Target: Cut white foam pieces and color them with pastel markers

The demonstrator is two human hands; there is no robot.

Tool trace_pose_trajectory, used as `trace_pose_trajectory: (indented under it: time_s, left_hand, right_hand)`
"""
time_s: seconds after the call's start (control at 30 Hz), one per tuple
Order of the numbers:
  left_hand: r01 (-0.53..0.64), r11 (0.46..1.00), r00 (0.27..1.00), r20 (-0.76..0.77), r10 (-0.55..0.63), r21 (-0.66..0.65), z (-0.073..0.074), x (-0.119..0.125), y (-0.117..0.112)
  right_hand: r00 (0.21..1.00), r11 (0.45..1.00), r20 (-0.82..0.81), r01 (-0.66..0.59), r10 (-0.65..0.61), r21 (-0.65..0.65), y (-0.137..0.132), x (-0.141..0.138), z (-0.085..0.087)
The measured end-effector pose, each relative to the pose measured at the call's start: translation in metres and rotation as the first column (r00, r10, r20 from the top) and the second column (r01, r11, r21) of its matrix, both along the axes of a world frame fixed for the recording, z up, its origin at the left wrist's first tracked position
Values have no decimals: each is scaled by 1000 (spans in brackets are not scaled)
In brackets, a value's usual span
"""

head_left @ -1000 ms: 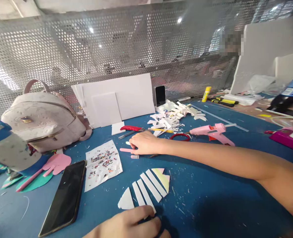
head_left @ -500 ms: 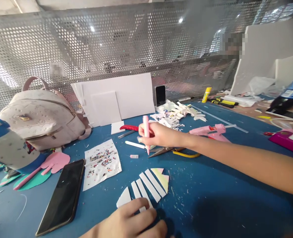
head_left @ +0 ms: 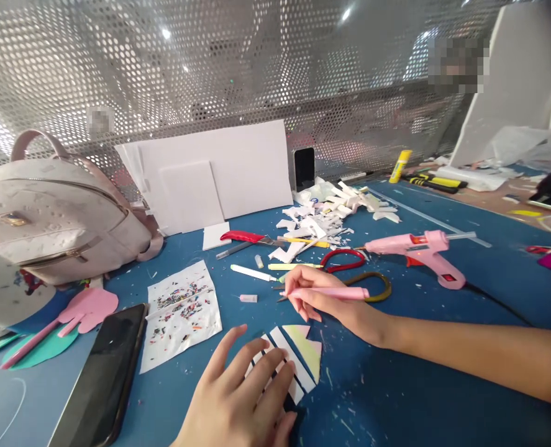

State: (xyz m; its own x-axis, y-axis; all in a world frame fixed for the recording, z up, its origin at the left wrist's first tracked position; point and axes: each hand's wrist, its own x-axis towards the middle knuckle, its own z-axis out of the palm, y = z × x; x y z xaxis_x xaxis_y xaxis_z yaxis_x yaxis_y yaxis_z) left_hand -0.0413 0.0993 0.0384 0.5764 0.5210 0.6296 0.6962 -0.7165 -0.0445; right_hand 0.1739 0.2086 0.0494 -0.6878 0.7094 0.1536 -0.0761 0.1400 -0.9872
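My right hand (head_left: 324,298) is closed round a pink marker (head_left: 338,293), which lies nearly level with its blunt end to the right. The marker's tip is hidden by my fingers. Its small pink cap (head_left: 248,298) lies on the blue table. With fingers spread, my left hand (head_left: 245,391) rests over several cut white strips (head_left: 298,354) and covers part of them. A yellow-tinted piece (head_left: 304,347) with a notched edge sits at their right end. Behind my right hand are scissors (head_left: 373,287), a white-bodied marker (head_left: 255,272) and a pale yellow marker (head_left: 298,267).
A pink glue gun (head_left: 415,248) stands at the right, its cord trailing. White scraps (head_left: 326,214) are heaped behind. On the left are a phone (head_left: 100,372), a sheet with colourful bits (head_left: 182,310) and a backpack (head_left: 65,211). A red-handled cutter (head_left: 242,236) lies further back.
My right hand has come nearer and turned the pink marker from upright to nearly level. My left hand has spread its fingers and moved further over the strips. The view has shifted slightly.
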Motion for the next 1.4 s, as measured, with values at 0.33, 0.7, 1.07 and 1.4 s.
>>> trace_pose_trajectory:
  time_s: [0.33,0.7,1.07,1.4]
  left_hand:
    - [15,1000,997,-77,-14,22,-15,-8,0]
    - [-5,992,998,59,-3,125,-20,0,7]
    - [3,1000,999,-42,-3,-1,-10,-4,1]
    - [17,1000,999,-46,-16,18,-10,-5,1]
  right_hand:
    - [981,999,193,12,-6,-31,-2,5,8]
    - [961,991,256,73,-101,116,-5,-2,3]
    - [973,997,224,45,-60,70,-6,-3,-3]
    - [965,993,254,44,-71,112,-6,-6,1]
